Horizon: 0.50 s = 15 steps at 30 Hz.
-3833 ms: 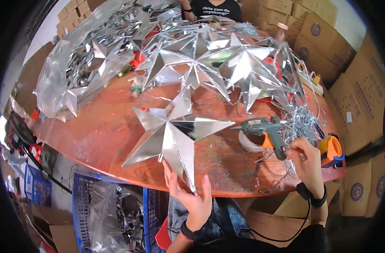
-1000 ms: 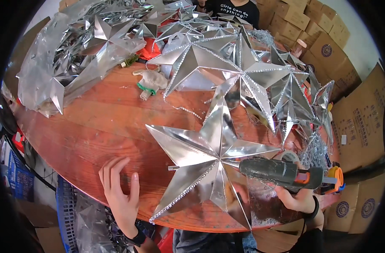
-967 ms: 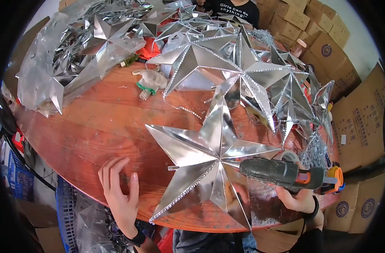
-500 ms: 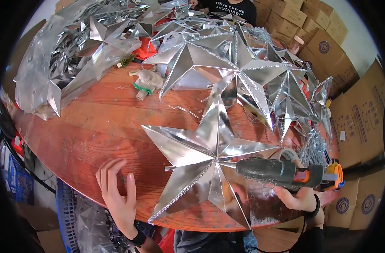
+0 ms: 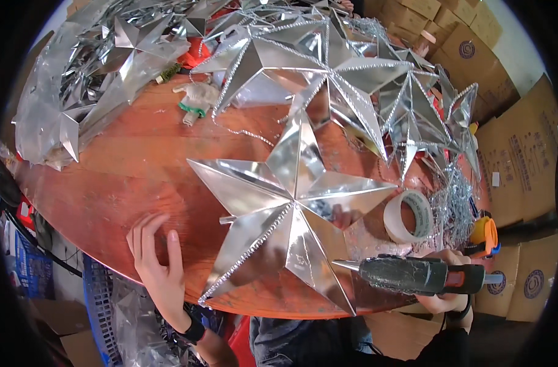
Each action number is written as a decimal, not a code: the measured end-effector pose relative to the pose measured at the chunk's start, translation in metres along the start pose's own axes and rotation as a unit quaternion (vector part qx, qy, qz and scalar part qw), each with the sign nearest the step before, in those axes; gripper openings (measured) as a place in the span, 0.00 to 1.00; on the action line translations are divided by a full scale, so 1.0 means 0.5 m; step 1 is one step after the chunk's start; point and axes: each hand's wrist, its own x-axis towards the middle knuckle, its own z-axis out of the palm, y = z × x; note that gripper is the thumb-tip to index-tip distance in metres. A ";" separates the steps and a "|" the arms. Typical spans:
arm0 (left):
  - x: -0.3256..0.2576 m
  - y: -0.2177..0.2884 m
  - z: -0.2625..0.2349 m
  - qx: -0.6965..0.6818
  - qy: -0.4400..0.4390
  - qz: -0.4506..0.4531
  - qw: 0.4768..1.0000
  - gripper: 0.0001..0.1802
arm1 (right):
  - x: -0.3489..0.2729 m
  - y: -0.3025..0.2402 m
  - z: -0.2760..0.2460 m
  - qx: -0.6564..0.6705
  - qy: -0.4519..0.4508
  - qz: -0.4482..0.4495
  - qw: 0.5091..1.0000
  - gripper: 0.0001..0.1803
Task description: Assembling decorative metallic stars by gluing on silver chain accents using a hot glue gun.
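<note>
A large silver foil star (image 5: 288, 205) lies flat on the round wooden table (image 5: 138, 165) in front of me. Glittery trim runs along its lower-left ridge. My right hand (image 5: 441, 300) grips a dark glue gun (image 5: 413, 275) with an orange trigger. The gun's nozzle points left, close to the star's lower point. My left hand (image 5: 156, 263) rests flat on the table edge, fingers spread, left of the star and not touching it.
Several finished silver stars (image 5: 328, 73) are piled across the back of the table. A tape roll (image 5: 407, 215), silver tinsel (image 5: 453, 205) and an orange spool (image 5: 485, 232) sit at the right. Cardboard boxes (image 5: 517, 159) stand right. A blue crate (image 5: 101, 300) is below the table.
The star has been set flat near me and my left hand has let go of it, now resting on the table. My right hand has lifted the glue gun and brought it toward the star.
</note>
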 end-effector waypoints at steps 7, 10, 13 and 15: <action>-0.005 -0.009 -0.003 0.009 -0.007 -0.010 1.000 0.10 | -0.033 -0.008 0.019 0.003 0.101 0.023 0.995 0.18; -0.005 -0.009 -0.001 0.016 -0.005 -0.002 1.000 0.10 | -0.043 0.007 0.032 0.024 0.133 0.023 0.991 0.18; -0.006 -0.013 0.004 0.030 0.002 0.015 0.999 0.10 | -0.044 0.023 0.032 -0.014 0.119 -0.026 0.992 0.18; -0.007 -0.013 0.000 0.035 0.006 0.021 0.999 0.10 | -0.040 0.027 0.029 -0.042 0.104 -0.065 0.992 0.18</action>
